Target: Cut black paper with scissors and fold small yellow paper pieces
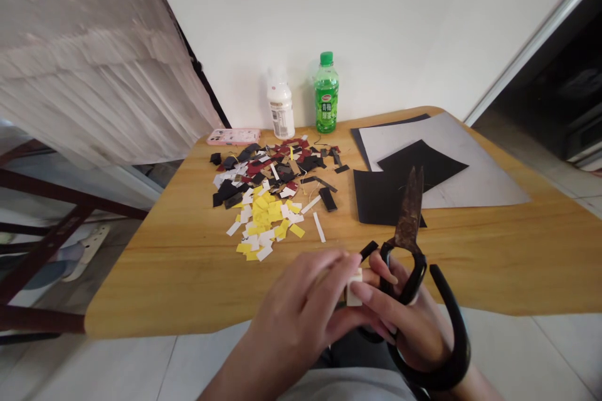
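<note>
Looking down from my head, I see my left hand and right hand together at the near edge of the wooden table, just in front of and to the right of the pile of cut paper scraps.

My left thumb and fingers are closed in a pinch on a small white paper piece, which stands between my 2 hands and touches my right fingers too. My right fingers are curled through the black loop handles of the black-handled shears, gripping them firmly. The rusty blades seem closed or nearly closed, though I can't be sure from this angle. Their long axis runs away from me, pointing up the table with the tip leaning very slightly right, towards the black card sheets. A small black paper strip sticks up beside the upper loop.

The pile holds black, red, white and yellow bits. Beyond it are a white bottle and a green-labelled bottle. A pink phone lies past its far left edge, and a grey sheet lies to its right, under the black card sheets.
</note>
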Demonstrator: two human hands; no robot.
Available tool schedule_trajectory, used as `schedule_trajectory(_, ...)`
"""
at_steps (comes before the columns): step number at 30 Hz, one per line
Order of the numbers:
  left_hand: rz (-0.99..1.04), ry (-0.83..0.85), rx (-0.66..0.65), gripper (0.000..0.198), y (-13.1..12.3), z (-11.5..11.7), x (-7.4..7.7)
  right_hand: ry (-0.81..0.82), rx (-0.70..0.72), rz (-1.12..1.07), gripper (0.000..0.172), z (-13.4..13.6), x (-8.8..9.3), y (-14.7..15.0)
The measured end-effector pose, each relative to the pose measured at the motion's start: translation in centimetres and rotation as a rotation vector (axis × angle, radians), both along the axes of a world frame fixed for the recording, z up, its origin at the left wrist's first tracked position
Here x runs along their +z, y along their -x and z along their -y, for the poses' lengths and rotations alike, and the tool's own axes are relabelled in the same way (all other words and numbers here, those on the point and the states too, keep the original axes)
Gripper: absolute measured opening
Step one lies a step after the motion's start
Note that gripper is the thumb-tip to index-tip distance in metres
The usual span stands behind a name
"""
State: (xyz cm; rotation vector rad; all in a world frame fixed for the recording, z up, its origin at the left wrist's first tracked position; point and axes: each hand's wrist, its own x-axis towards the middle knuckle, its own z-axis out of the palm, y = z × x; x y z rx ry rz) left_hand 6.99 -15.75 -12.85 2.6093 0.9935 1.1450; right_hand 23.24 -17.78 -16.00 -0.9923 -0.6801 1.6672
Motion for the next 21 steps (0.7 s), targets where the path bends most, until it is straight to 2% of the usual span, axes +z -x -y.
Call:
schedule_trajectory(2,0.155,0.156,0.058,0.059,0.3,0.1,-0.3,0.070,-0.078,0.027,0.062,0.2,0.7,0.3)
schedule_trajectory(4,0.318,0.493,0.038,0.053,0.5,0.5,-0.4,0.113,-0.152,0.046,0.064,0.5,1.5,0.6)
schedule_trajectory(7,0.470,1.059,-0.145,0.047,0.1,1.3,-0.4,0.101,-0.158,0.048,0.064,0.8,2.5,1.0)
schedule_trajectory(9,0.560,1.229,-0.210,0.047,-0.4,1.7,-0.6,0.081,-0.134,0.055,0.064,1.0,3.1,1.2)
schedule_trajectory(11,0.637,1.244,-0.211,0.046,-0.9,2.1,-1.0,0.068,-0.109,0.082,0.063,1.0,3.4,1.2)
schedule_trajectory(13,0.678,1.168,-0.185,0.045,-1.1,2.3,-1.3,0.060,-0.090,0.101,0.062,1.1,3.7,1.1)
schedule_trajectory(17,0.592,0.936,-0.116,0.042,-1.2,2.6,-1.7,0.069,-0.066,0.110,0.060,1.1,3.9,1.0)
schedule_trajectory(21,0.500,0.633,-0.127,0.038,-1.1,2.4,-1.7,0.077,-0.065,0.057,0.059,1.5,3.8,1.0)
